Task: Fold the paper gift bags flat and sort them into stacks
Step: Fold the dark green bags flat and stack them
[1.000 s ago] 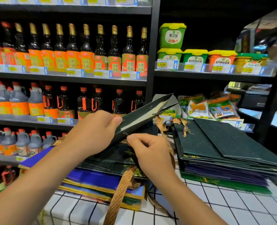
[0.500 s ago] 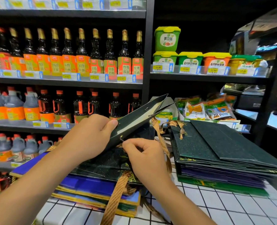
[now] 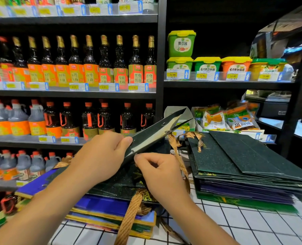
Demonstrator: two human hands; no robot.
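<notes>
A dark green paper gift bag (image 3: pixel 152 137) is raised at a slant, its mouth pointing up and right, pale inside showing. My left hand (image 3: pixel 100 156) grips its near top edge, thumb on the outer face. My right hand (image 3: pixel 157 172) pinches the bag's lower rim right beside the left thumb. A gold ribbon handle (image 3: pixel 176 151) dangles from the bag. Under my hands lies a stack of flat blue and green bags (image 3: pixel 111 207). To the right sits a taller stack of flat dark green and purple bags (image 3: pixel 243 167).
The stacks rest on a white table with a black grid (image 3: pixel 235 225). Behind stand black shelves with soy sauce bottles (image 3: pixel 90 62), green and orange tubs (image 3: pixel 206 64) and snack packets (image 3: pixel 226 117). A gold ribbon (image 3: pixel 129 218) hangs over the left stack's front.
Both hands and the raised bag have hardly shifted. The view has drifted slightly, so the shelves sit a bit lower and further left.
</notes>
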